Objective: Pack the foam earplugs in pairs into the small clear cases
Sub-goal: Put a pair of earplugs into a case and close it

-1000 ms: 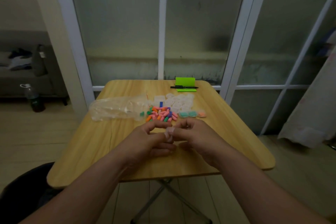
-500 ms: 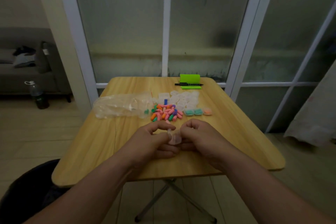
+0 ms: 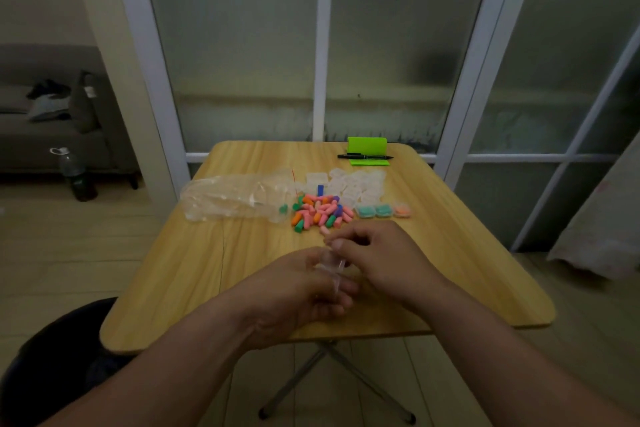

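I'm seeing the right hand (image 3: 377,260) drawing slightly up and apart from the left hand (image 3: 301,291), its thumb and forefinger now pinching at the top edge of the clear case (image 3: 329,265), which is showing more plainly, standing more upright in the left hand's fingers.

Left grip (image 3: 298,291) and right grip (image 3: 377,260) together, fingers curled round one clear case (image 3: 329,265).

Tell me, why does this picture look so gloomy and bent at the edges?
Head view: dim room light leaves the left hand, right hand and clear case murky; the wide lens bows the window frame; the colours of the earplug pile are readable.
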Demonstrator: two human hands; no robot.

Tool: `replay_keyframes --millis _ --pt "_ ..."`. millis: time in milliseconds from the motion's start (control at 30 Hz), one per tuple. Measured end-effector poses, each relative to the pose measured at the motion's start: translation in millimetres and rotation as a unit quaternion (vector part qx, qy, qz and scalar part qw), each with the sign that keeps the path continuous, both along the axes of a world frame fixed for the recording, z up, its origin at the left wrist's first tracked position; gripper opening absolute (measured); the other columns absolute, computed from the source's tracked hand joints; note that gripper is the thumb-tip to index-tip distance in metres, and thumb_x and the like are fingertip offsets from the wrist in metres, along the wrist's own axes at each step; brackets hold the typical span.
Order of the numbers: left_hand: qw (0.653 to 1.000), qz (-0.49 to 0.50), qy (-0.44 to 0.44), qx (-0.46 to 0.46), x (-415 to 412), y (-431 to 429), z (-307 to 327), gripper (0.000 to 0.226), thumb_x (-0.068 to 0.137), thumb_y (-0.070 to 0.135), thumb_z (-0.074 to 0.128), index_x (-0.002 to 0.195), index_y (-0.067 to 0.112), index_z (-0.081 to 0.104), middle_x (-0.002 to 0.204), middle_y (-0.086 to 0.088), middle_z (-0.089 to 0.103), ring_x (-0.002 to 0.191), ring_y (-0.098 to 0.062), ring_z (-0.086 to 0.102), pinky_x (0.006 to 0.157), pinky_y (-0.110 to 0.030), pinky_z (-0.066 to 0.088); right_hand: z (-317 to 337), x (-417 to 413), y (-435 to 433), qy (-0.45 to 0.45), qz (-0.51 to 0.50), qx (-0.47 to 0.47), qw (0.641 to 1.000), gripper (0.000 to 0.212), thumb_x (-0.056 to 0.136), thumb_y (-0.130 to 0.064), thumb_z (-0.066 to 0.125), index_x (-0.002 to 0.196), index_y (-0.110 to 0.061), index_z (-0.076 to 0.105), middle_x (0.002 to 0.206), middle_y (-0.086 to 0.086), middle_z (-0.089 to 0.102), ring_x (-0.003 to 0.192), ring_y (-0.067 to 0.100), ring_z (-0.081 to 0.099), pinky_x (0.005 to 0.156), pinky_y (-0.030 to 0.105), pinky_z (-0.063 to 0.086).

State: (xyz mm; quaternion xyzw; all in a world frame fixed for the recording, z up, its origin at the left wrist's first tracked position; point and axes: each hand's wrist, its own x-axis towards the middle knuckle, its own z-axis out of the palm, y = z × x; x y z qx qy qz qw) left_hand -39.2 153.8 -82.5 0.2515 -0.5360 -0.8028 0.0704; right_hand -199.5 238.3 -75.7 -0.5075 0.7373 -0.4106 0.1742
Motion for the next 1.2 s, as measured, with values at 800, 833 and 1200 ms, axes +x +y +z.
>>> replay_keyframes --millis 800,833,1200 --pt "0.961 0.248 0.025 0.122 -27 -31 8 0.043 0.107 0.046 0.042 0.113 0.013 0.068 0.07 -0.005 0.071 0.053 -0.016 0.052 0.05 -0.024 0.035 -36 -37 -68 0.21 -0.248 0.053 0.944 0.014 0.096 -0.043 0.069 0.099 -0.03 0.071 0.098 -0.007 0.072 0.092 0.017 0.066 0.076 0.039 0.058" --pt "0.961 0.247 0.023 0.12 -27 -31 8 0.042 0.107 0.045 0.042 0.107 0.013 0.069 0.071 -0.005 0.071 0.053 -0.016 0.053 0.051 -0.025 0.036 -36 -37 -70 0.213 -0.254 0.059 0.942 0.015 0.096 -0.044 0.068 0.098 -0.03 0.071 0.099 -0.007 0.072 0.092 0.017 0.066 0.076 0.039 0.058" --pt "0.962 0.239 0.03 0.128 -31 -33 6 0.041 0.107 0.045 0.043 0.105 0.013 0.069 0.091 -0.012 0.067 0.064 -0.019 0.058 0.058 -0.028 0.046 -27 -38 -57 0.148 -0.24 0.028 0.959 0.009 0.096 -0.032 0.069 0.088 -0.028 0.066 0.085 -0.011 0.066 0.079 0.008 0.059 0.074 0.04 0.057"
